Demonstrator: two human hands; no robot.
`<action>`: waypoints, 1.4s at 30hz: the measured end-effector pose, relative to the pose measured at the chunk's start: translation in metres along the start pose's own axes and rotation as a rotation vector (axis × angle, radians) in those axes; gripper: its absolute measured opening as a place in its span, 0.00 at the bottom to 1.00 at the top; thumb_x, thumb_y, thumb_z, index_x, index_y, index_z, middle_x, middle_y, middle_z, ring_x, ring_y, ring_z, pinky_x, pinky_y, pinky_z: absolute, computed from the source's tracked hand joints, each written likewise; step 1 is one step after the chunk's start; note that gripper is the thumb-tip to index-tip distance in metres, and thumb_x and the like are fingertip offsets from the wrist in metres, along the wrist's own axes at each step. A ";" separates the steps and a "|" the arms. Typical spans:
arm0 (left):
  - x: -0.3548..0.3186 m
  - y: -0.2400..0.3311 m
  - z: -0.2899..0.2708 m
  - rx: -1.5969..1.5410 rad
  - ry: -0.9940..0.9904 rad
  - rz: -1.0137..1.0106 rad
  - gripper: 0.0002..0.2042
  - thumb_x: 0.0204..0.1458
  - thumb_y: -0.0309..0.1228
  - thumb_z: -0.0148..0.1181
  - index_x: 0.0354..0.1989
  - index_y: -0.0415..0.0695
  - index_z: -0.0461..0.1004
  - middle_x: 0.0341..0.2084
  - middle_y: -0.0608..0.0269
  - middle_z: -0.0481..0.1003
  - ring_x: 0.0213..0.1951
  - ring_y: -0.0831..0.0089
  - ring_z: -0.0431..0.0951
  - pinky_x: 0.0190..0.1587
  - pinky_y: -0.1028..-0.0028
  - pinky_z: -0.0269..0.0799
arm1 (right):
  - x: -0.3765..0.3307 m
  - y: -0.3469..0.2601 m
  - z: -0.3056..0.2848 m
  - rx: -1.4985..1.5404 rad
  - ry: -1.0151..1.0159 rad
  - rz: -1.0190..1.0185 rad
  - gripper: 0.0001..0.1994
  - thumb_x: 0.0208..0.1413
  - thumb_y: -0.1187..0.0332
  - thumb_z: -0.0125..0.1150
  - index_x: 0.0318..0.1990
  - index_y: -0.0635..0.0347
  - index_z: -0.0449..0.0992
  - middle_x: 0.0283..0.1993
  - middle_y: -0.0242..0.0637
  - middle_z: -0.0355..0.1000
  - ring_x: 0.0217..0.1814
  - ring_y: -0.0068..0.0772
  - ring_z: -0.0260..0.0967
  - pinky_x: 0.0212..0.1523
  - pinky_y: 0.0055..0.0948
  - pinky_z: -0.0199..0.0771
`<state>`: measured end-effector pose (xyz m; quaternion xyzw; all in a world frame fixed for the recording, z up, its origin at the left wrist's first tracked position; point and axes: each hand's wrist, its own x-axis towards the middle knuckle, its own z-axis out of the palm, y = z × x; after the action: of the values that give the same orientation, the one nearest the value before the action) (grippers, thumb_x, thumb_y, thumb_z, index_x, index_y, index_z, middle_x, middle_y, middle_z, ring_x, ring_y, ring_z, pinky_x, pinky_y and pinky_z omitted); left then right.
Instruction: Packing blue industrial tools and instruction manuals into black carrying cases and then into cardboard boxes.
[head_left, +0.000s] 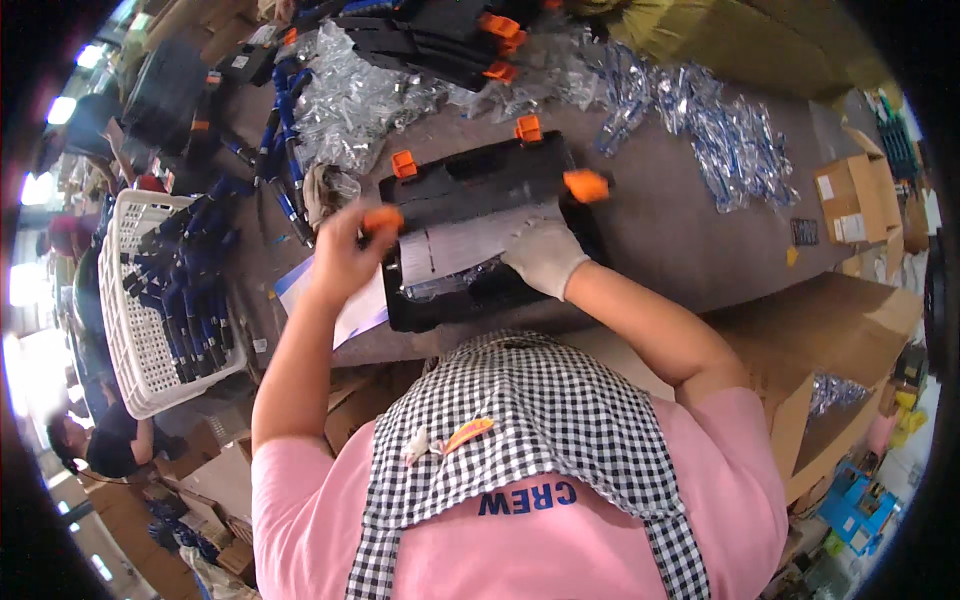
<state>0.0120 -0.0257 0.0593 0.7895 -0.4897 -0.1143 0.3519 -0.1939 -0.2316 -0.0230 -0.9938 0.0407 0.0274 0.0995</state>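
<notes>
Case [480, 185]: black plastic tool case w/ orange latches, lying flat on the brown table [680, 220], directly ahead of the person. A white paper sheet [470, 245] lies across its near half; clear plastic wrap shows under the sheet's lower edge.

L hand [345, 250]: bare, at the case's near-left corner, fingers curled narrow around an orange latch [383, 218]. Looks like a pinch grip; motion blur, so exact contact can't be confirmed.

R hand [545, 255]: white glove, fingers spread fairly wide, pressing flat on the sheet's right end. Not gripping anything that I can see.

Handling, judged: case is rigid moulded plastic, prob. moderate weight if loaded, light if empty; contents not visible. Smooth shell, may be a bit slippery for a bare hand. Best holds: the two short ends, or the edge by the latches. Latches are small hinged parts; don't lift by them. Sheet is thin and loose, will slide or crease unless pinned. Wrap is soft and slick.

Surroundings: white basket [130, 370] at left holds blue-handled tools. Heaps of clear bagged parts [720, 130] across the far table. More black cases [440, 40] stacked at the far edge. Cardboard boxes [850, 195] at right. Another person [110, 440] low left, not near the case.
</notes>
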 end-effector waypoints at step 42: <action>-0.007 -0.011 0.026 0.112 -0.062 0.146 0.31 0.29 0.28 0.73 0.49 0.43 0.72 0.51 0.51 0.70 0.51 0.50 0.69 0.55 0.60 0.66 | -0.026 0.120 -0.023 0.700 0.351 -0.108 0.27 0.31 0.74 0.71 0.47 0.52 0.77 0.56 0.40 0.68 0.58 0.45 0.64 0.59 0.36 0.65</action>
<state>0.0025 -0.0278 0.0320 0.7660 -0.5624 -0.0853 0.2994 -0.2287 -0.3514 -0.0228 -0.8900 0.0118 -0.1640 0.4253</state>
